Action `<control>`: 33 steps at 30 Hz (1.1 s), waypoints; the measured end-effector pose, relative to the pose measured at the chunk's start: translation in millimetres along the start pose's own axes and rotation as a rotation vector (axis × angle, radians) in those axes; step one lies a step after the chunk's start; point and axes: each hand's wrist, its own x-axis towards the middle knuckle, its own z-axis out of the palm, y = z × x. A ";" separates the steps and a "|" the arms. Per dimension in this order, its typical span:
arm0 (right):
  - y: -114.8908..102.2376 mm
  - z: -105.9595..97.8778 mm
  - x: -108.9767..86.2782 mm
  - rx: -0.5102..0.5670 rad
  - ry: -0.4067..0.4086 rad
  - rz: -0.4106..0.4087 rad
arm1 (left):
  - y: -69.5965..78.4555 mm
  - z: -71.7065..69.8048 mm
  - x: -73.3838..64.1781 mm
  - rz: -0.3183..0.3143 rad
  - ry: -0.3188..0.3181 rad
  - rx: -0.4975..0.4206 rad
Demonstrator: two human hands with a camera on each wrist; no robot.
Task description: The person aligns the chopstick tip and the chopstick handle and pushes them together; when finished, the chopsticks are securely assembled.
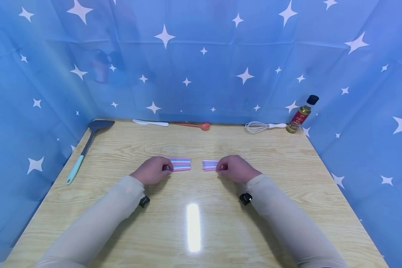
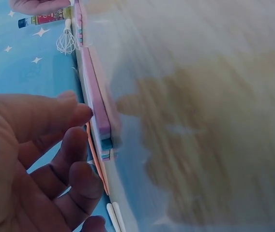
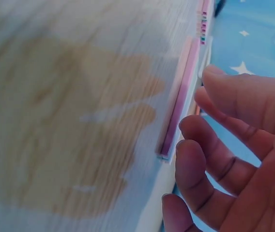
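Note:
Two rows of thin pink, purple, blue and white sticks lie flat on the wooden table, with a small gap between them. My left hand (image 1: 153,169) is at the outer end of the left row (image 1: 182,164), its loosely bent fingertips right beside the sticks. The left wrist view shows a purple stick (image 2: 99,108) along the near side of that row, just past the thumb and index finger. My right hand (image 1: 236,168) is at the outer end of the right row (image 1: 209,165), covering part of it. Its fingers (image 3: 190,162) are relaxed, spread and slightly bent beside a pink stick (image 3: 181,96).
Along the back edge lie a white knife (image 1: 150,123), a red spoon (image 1: 205,126) and a whisk (image 1: 256,127). An oil bottle (image 1: 298,118) stands at the back right corner. The spatula (image 1: 87,143) lies at the left edge. A starry blue curtain (image 1: 201,67) surrounds the table.

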 end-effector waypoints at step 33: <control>-9.5 5.5 -0.5 -0.056 0.024 0.003 | 3.7 6.6 -9.0 -0.058 0.052 -0.220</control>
